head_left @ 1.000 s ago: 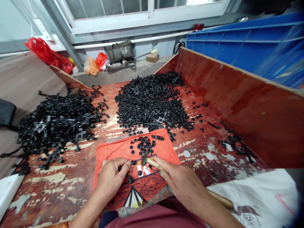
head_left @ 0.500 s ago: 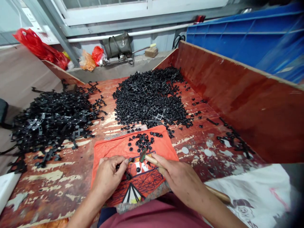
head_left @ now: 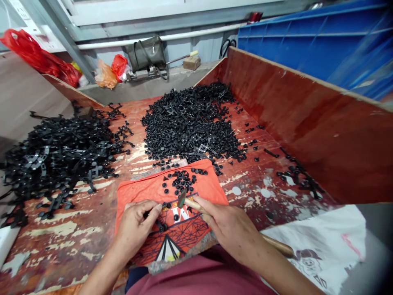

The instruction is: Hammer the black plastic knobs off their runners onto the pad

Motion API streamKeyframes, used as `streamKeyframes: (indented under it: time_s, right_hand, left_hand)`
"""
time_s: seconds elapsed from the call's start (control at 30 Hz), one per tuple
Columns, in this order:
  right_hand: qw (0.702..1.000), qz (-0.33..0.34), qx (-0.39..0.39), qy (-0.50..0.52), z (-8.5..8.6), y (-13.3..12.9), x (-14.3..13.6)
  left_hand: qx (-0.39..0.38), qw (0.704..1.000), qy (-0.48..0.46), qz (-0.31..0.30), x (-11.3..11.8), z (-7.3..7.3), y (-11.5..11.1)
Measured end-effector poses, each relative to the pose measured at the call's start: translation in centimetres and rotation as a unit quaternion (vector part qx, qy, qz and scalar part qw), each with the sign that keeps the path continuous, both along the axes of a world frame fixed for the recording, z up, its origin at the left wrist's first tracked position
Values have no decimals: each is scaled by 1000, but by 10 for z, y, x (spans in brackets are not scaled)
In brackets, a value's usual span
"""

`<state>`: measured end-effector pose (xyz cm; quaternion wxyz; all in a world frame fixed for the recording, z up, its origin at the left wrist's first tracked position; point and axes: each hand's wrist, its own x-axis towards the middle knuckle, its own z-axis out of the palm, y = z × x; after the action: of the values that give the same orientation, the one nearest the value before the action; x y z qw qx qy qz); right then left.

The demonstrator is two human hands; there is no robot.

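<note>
My right hand is wrapped round the wooden handle of a small hammer. The hammer's metal head is just above the orange printed cloth, though I cannot tell if it touches. On the cloth's left side, my left hand pinches a black plastic linkage piece; the fingers hide part of it. Small black round-headed pegs lie loose in a cluster beyond the hammer head. A single black peg rests between the two hands.
A large heap of black parts lies beyond the cloth, and jointed black pieces are piled at left. A red-brown board walls the right side, with a blue crate behind. A white sack lies at lower right.
The whole view has shifted slightly, so things appear a little further left and higher. Both hands keep their grips, and the hammer stays close to the left fingertips.
</note>
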<state>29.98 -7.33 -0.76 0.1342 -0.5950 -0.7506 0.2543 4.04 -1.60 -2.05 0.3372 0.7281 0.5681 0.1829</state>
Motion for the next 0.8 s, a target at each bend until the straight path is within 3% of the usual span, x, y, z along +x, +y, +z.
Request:
streamKeyframes:
  time_s: [0.27,0.57,0.8]
  right_hand:
    - [1000,2,-22,2,5,1,-1]
    - [999,6,-23,26,0,1,2]
    - [996,19,61,59,25,1,0]
  left_hand:
    - [12,996,67,-53,2,0,-2]
    - [60,982,169,-58,13,16,-6]
    - [-43,994,99,-36,9,6,0]
